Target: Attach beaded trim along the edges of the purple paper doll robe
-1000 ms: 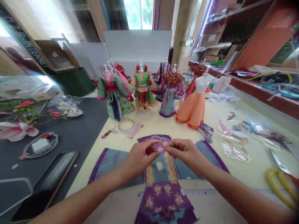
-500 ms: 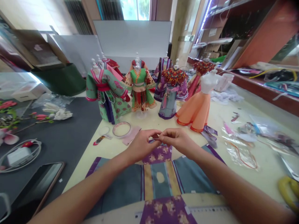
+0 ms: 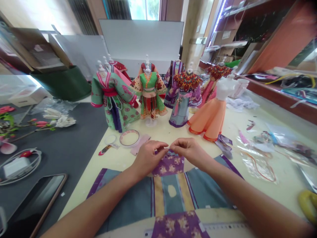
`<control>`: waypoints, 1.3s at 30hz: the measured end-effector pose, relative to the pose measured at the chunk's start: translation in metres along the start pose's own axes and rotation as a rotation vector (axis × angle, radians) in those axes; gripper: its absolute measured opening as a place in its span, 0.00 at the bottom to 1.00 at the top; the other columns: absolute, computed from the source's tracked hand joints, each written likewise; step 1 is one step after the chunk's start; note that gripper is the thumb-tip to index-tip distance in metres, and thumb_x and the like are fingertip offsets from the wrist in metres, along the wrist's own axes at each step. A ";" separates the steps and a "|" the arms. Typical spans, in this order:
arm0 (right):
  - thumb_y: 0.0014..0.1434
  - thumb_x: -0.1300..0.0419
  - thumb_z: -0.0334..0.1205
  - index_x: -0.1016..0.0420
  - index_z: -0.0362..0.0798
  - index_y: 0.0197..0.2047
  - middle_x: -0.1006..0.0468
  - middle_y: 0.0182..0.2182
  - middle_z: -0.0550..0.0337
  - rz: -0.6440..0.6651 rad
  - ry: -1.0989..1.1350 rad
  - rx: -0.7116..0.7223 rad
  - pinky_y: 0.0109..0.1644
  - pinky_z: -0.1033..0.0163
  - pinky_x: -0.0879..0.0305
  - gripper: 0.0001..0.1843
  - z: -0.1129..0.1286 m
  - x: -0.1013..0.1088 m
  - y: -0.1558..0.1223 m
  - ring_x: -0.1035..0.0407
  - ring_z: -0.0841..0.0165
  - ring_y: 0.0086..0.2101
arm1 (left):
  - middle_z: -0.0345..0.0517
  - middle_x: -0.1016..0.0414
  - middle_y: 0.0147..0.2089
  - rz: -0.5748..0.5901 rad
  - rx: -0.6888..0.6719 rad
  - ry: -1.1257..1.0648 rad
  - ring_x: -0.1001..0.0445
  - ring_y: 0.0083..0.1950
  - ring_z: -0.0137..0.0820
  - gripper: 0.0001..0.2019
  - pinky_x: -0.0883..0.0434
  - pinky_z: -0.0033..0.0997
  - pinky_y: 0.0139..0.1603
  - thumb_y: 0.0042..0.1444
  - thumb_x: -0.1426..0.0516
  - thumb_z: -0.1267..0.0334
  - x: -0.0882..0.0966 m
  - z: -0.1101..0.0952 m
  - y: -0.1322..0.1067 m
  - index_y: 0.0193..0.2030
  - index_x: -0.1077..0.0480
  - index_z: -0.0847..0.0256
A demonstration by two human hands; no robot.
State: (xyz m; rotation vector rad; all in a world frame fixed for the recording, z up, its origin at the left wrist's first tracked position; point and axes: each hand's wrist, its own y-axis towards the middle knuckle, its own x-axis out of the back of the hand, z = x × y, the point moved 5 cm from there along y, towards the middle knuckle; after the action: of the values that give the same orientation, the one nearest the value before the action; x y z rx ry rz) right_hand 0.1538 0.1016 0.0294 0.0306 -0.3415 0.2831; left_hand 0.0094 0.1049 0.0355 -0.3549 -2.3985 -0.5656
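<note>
My left hand (image 3: 148,156) is closed in a pinch, thumb against fingers. Facing it, my right hand (image 3: 190,150) pinches too, its fingertips slightly apart from the left ones. A tiny whitish bit shows between the fingertips, too small to name. Both hands hover over the purple floral panel (image 3: 169,166) of a flat cloth garment piece. Its blue-grey cloth (image 3: 131,195) spreads to both sides, with yellow stripes and an oval neck hole in the middle. A second purple floral panel (image 3: 177,224) lies at the near edge, over a ruler (image 3: 223,226).
Behind my hands stand several small dress forms in costumes, among them a green robe (image 3: 112,96) and an orange skirt (image 3: 210,115). A tape roll (image 3: 129,138) lies left of centre. A phone (image 3: 37,201) is at left, yellow-handled scissors (image 3: 307,203) at right.
My fingertips have drawn slightly apart; before, they met over a thin strip-like bit. The view has shifted a little. The cloth lies as before.
</note>
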 end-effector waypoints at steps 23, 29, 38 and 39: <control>0.54 0.46 0.40 0.26 0.42 0.26 0.32 0.20 0.63 0.028 -0.090 -0.059 0.25 0.69 0.47 0.12 -0.028 0.000 0.012 0.41 0.73 0.22 | 0.44 0.26 0.28 -0.050 -0.309 0.365 0.31 0.32 0.32 0.08 0.36 0.35 0.39 0.58 0.48 0.66 -0.016 0.009 -0.004 0.33 0.28 0.63; 0.57 0.47 0.35 0.26 0.46 0.30 0.28 0.23 0.63 -0.019 -0.340 0.022 0.27 0.68 0.45 0.09 -0.030 0.011 0.006 0.37 0.71 0.25 | 0.44 0.27 0.30 -0.005 -0.243 0.412 0.31 0.34 0.32 0.10 0.37 0.36 0.41 0.59 0.49 0.65 -0.021 0.016 -0.002 0.33 0.28 0.62; 0.59 0.48 0.31 0.26 0.44 0.39 0.29 0.33 0.54 0.071 -0.832 0.349 0.41 0.61 0.42 0.09 -0.015 0.002 -0.014 0.37 0.65 0.36 | 0.42 0.28 0.29 0.004 -0.282 0.550 0.34 0.34 0.32 0.11 0.40 0.38 0.44 0.60 0.51 0.65 -0.029 0.015 -0.001 0.33 0.29 0.60; 0.59 0.48 0.31 0.27 0.43 0.38 0.30 0.33 0.53 0.089 -0.868 0.372 0.42 0.60 0.42 0.09 -0.015 0.001 -0.015 0.37 0.64 0.36 | 0.42 0.29 0.29 -0.003 -0.292 0.569 0.35 0.34 0.32 0.11 0.40 0.38 0.44 0.60 0.51 0.66 -0.030 0.015 -0.001 0.32 0.29 0.60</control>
State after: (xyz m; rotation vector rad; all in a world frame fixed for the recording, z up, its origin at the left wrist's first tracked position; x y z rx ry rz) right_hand 0.1638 0.0890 0.0157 0.5159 -1.1502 0.4105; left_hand 0.0237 0.1081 0.0058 -0.2676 -1.7739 -0.8882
